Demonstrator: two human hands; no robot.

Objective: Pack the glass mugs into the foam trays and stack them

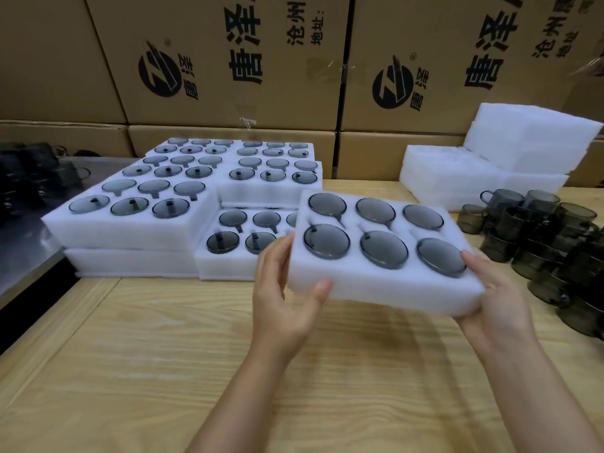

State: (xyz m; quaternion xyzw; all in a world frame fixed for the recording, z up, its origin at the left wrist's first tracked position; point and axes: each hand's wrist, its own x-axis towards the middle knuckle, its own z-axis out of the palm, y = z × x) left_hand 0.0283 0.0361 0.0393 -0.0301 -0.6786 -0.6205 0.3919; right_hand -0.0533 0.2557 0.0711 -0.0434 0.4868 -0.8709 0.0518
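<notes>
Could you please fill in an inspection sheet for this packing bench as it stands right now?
Surface: pale wooden table.
Job's things: foam tray held off the table, six mugs seated in it; packed trays stacked at left; loose mugs piled at right; empty foam trays back right.
Clutter: dark blurred items far left.
Grippers: left hand grips the tray's left end; right hand grips its right corner.
Cables: nothing seen.
Surroundings: cardboard boxes stacked behind.
</notes>
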